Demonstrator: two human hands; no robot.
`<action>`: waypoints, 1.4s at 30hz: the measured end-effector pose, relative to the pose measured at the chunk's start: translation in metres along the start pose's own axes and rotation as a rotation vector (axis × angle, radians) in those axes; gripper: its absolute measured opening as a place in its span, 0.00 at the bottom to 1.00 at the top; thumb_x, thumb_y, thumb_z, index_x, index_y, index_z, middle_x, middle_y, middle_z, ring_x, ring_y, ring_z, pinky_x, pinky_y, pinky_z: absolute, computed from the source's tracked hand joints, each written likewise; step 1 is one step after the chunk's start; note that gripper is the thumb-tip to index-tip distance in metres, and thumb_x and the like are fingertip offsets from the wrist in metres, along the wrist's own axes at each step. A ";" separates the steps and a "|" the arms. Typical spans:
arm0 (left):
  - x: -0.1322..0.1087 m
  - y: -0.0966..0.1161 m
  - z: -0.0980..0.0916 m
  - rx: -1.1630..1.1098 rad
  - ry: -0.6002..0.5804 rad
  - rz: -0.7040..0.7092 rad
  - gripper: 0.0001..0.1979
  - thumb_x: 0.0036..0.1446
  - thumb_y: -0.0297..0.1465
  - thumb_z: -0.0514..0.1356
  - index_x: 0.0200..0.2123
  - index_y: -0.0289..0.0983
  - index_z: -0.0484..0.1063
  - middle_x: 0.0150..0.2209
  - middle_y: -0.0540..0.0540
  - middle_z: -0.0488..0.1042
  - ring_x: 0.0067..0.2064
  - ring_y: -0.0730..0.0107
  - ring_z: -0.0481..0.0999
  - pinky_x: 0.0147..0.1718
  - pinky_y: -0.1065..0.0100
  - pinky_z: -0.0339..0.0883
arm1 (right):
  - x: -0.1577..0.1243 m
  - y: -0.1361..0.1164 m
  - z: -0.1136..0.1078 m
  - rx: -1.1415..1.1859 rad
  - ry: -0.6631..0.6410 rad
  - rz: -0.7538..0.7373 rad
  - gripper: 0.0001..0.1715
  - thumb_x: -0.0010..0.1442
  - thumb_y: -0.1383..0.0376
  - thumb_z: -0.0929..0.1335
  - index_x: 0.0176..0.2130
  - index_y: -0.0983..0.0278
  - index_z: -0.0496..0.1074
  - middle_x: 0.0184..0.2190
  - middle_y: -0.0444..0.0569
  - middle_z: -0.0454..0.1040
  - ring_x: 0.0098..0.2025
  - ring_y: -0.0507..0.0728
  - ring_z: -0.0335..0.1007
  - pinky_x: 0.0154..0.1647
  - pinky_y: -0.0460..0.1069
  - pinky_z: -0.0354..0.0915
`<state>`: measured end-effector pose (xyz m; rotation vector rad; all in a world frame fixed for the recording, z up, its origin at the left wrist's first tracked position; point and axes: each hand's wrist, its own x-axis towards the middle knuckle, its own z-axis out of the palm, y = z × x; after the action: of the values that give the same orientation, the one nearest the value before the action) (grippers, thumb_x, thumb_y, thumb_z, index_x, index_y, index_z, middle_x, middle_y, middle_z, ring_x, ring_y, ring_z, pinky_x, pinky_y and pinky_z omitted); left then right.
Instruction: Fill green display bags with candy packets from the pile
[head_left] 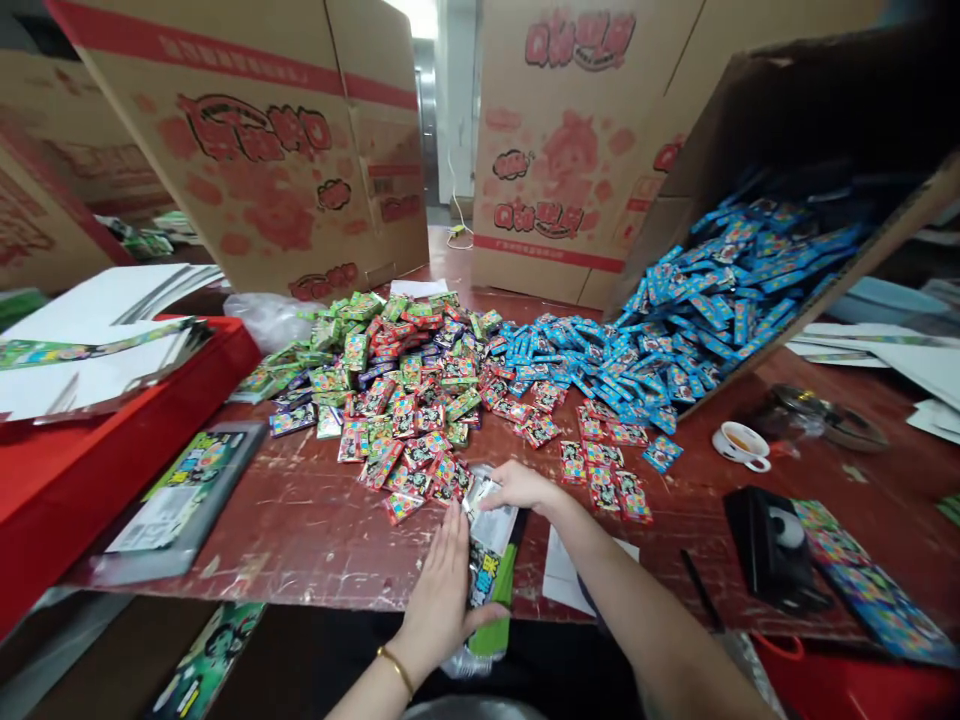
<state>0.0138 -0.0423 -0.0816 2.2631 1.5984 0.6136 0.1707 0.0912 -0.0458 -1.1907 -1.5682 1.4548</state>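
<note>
A clear plastic bag (487,565) with a black and green printed card lies at the table's front edge, its lower end hanging over. My left hand (439,580) is laid along its left side, fingers stretched out and thumb across its lower part. At the bag's upper end my right hand (523,488) is closed on the plastic; its fingertips are partly hidden. Just beyond both hands spreads a pile of small candy packets (409,400) in red, green and purple. Several red packets (604,465) lie apart on the right.
Blue packets (720,290) spill from a tipped carton (675,215). Tall cardboard boxes (262,150) stand behind. At left are a red tray (112,440) and stacked flat bags (184,500). On the right sit a white cup (741,445), a black device (772,550) and printed sheets (874,580).
</note>
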 end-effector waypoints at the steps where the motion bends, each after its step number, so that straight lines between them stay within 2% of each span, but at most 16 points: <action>1: 0.002 0.001 -0.001 -0.013 0.011 -0.006 0.62 0.44 0.38 0.68 0.64 0.37 0.20 0.66 0.27 0.36 0.66 0.44 0.39 0.58 0.45 0.52 | -0.006 -0.004 0.000 0.015 -0.077 0.021 0.16 0.55 0.58 0.70 0.30 0.70 0.72 0.25 0.42 0.72 0.25 0.51 0.70 0.25 0.45 0.67; 4: 0.011 0.009 -0.009 -0.008 0.102 -0.018 0.50 0.53 0.30 0.63 0.65 0.38 0.26 0.64 0.29 0.50 0.64 0.50 0.53 0.55 0.50 0.60 | -0.024 -0.019 0.003 0.044 -0.182 0.047 0.17 0.48 0.56 0.73 0.25 0.68 0.73 0.20 0.41 0.72 0.22 0.52 0.68 0.25 0.46 0.65; 7: 0.025 0.024 -0.024 0.033 0.234 -0.011 0.30 0.61 0.27 0.53 0.63 0.40 0.45 0.56 0.35 0.67 0.55 0.55 0.68 0.50 0.54 0.67 | -0.042 -0.035 0.004 0.074 -0.128 0.026 0.17 0.50 0.54 0.71 0.29 0.67 0.74 0.23 0.43 0.73 0.25 0.53 0.68 0.29 0.48 0.64; 10: 0.036 0.041 -0.048 0.025 0.295 0.009 0.18 0.61 0.27 0.51 0.55 0.37 0.62 0.48 0.37 0.74 0.47 0.56 0.76 0.43 0.57 0.72 | -0.062 -0.048 0.004 0.026 -0.043 -0.028 0.15 0.53 0.56 0.69 0.29 0.66 0.73 0.25 0.46 0.73 0.27 0.55 0.68 0.30 0.49 0.64; 12: 0.040 0.049 -0.064 -0.028 0.262 0.035 0.15 0.61 0.25 0.51 0.50 0.36 0.66 0.43 0.40 0.77 0.41 0.60 0.78 0.39 0.61 0.73 | -0.076 -0.058 0.001 -0.111 0.123 -0.150 0.14 0.54 0.57 0.69 0.27 0.65 0.71 0.26 0.47 0.73 0.30 0.57 0.68 0.33 0.50 0.64; 15: 0.041 0.057 -0.085 -0.055 0.160 0.098 0.13 0.58 0.21 0.52 0.45 0.37 0.69 0.38 0.44 0.78 0.37 0.63 0.78 0.35 0.65 0.72 | -0.095 -0.076 -0.008 -0.460 0.533 -0.439 0.15 0.50 0.55 0.71 0.32 0.63 0.71 0.36 0.52 0.73 0.42 0.62 0.67 0.45 0.56 0.60; 16: 0.041 0.060 -0.091 -0.038 0.122 0.125 0.13 0.57 0.21 0.52 0.43 0.37 0.69 0.36 0.44 0.78 0.36 0.63 0.78 0.34 0.66 0.71 | -0.099 -0.083 -0.013 -0.582 0.560 -0.511 0.17 0.49 0.54 0.72 0.35 0.62 0.71 0.39 0.53 0.73 0.45 0.63 0.65 0.48 0.58 0.57; 19: 0.042 0.071 -0.104 0.021 0.020 0.227 0.12 0.57 0.21 0.53 0.42 0.36 0.69 0.33 0.46 0.78 0.33 0.64 0.77 0.30 0.67 0.68 | -0.108 -0.101 -0.026 -0.818 0.203 -0.589 0.06 0.57 0.58 0.69 0.35 0.57 0.73 0.34 0.45 0.76 0.42 0.58 0.67 0.51 0.57 0.50; 21: 0.043 0.076 -0.113 0.072 0.028 0.286 0.06 0.61 0.26 0.52 0.37 0.35 0.70 0.28 0.47 0.77 0.29 0.66 0.76 0.26 0.69 0.66 | -0.113 -0.107 -0.035 -0.848 0.033 -0.611 0.10 0.61 0.63 0.65 0.29 0.57 0.73 0.26 0.41 0.75 0.34 0.54 0.69 0.50 0.55 0.50; 24: 0.038 0.073 -0.129 0.205 0.099 0.347 0.18 0.63 0.38 0.50 0.24 0.36 0.68 0.18 0.50 0.71 0.20 0.68 0.71 0.19 0.69 0.58 | -0.123 -0.108 -0.052 -0.856 0.050 -0.653 0.11 0.60 0.64 0.65 0.27 0.58 0.72 0.23 0.41 0.73 0.31 0.53 0.68 0.47 0.54 0.51; 28: 0.022 0.055 -0.146 0.316 0.092 0.408 0.23 0.63 0.40 0.50 0.18 0.36 0.66 0.14 0.51 0.68 0.16 0.71 0.67 0.18 0.69 0.52 | -0.131 -0.104 -0.071 -0.876 0.055 -0.641 0.09 0.60 0.64 0.65 0.28 0.58 0.71 0.23 0.42 0.72 0.30 0.54 0.67 0.45 0.54 0.53; 33: 0.022 0.059 -0.134 0.067 -0.072 0.272 0.15 0.56 0.43 0.59 0.28 0.36 0.72 0.25 0.49 0.74 0.27 0.68 0.73 0.24 0.71 0.58 | -0.122 -0.108 -0.047 -0.894 -0.067 -0.629 0.11 0.61 0.63 0.65 0.29 0.55 0.73 0.25 0.40 0.75 0.37 0.55 0.69 0.51 0.57 0.50; 35: 0.028 0.063 -0.121 -0.125 -0.063 0.183 0.09 0.58 0.37 0.58 0.31 0.37 0.72 0.26 0.50 0.74 0.28 0.71 0.72 0.26 0.72 0.58 | -0.116 -0.104 -0.031 -0.853 0.081 -0.588 0.07 0.60 0.61 0.65 0.35 0.54 0.74 0.33 0.43 0.77 0.45 0.59 0.67 0.55 0.60 0.49; 38: 0.036 0.061 -0.105 -0.309 0.081 0.002 0.16 0.60 0.33 0.55 0.20 0.36 0.67 0.19 0.53 0.64 0.23 0.74 0.64 0.23 0.73 0.55 | -0.112 -0.087 -0.018 -0.646 0.435 -0.376 0.26 0.52 0.54 0.70 0.49 0.59 0.69 0.49 0.53 0.71 0.54 0.66 0.62 0.55 0.63 0.54; 40: 0.039 0.057 -0.098 -0.412 0.156 -0.084 0.20 0.59 0.36 0.56 0.17 0.36 0.61 0.17 0.55 0.57 0.21 0.76 0.59 0.21 0.74 0.52 | -0.111 -0.071 -0.016 -0.368 0.322 -0.180 0.29 0.51 0.51 0.70 0.49 0.62 0.70 0.47 0.55 0.73 0.49 0.65 0.67 0.49 0.60 0.62; 42: 0.041 0.056 -0.094 -0.546 0.179 -0.132 0.20 0.57 0.37 0.57 0.16 0.36 0.60 0.17 0.56 0.55 0.20 0.78 0.56 0.20 0.74 0.51 | -0.108 -0.058 -0.018 -0.089 0.131 -0.047 0.21 0.54 0.52 0.68 0.39 0.65 0.74 0.36 0.53 0.78 0.38 0.61 0.74 0.41 0.55 0.68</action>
<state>0.0236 -0.0219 0.0325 1.7296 1.4181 1.0871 0.2151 -0.0007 0.0254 -1.2651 -1.5740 1.2631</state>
